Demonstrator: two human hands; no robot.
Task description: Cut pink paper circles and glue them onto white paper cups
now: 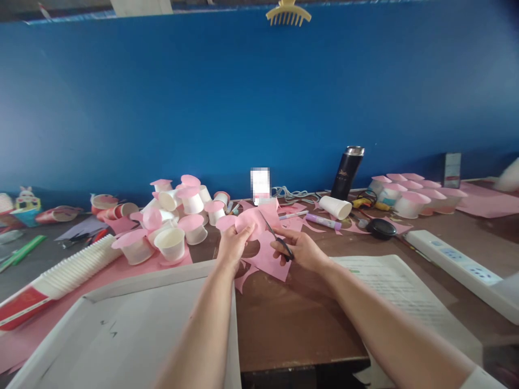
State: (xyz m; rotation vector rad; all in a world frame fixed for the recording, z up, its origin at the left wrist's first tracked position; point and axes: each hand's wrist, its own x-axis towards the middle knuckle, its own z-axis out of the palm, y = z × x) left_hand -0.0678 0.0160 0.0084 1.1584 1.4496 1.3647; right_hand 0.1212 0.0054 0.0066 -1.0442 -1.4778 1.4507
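Between the thumb and fingers of my left hand (pixel 234 246) is a piece of pink paper (pixel 250 220) with a rounded outline. My right hand (pixel 302 249) is closed around the dark handles of a pair of scissors (pixel 279 239), whose blades point up and left along that paper's right side. Below both hands lies a pink sheet (pixel 272 258) with curved cut-outs, and pink scraps (pixel 245 278) are next to it. White paper cups (pixel 191 201) topped with pink discs are clustered left of my left hand; one upright cup (pixel 169 244) has no disc.
A stack of nested cups (pixel 83 265) lies at the left. A black flask (pixel 347 173), a tipped cup (pixel 335 207), a purple glue stick (pixel 323 221) and a black round object (pixel 381 229) stand or lie to the right. Further right are more topped cups (pixel 411 204) and a power strip (pixel 458 270).
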